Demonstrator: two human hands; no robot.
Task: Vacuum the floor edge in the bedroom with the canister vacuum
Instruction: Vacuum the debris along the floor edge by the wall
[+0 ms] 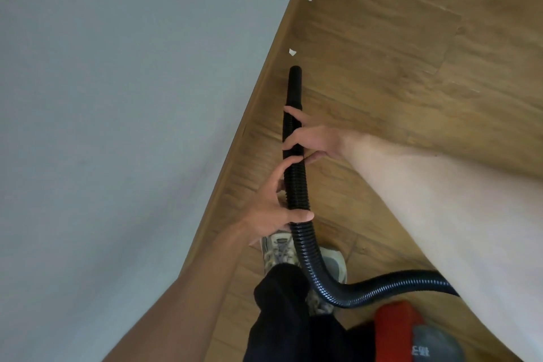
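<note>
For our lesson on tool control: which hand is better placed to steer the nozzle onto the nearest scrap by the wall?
Right, probably. The right hand grips the hose just behind the nozzle, whose tip sits near the scrap; the left hand holds farther back.

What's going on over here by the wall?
A person is vacuuming along the wall. Both hands grip the black hose: the right hand nearer the nozzle, the left hand behind it. The nozzle points at a white scrap just ahead; more lie farther along. The red vacuum sits by their feet.
</note>
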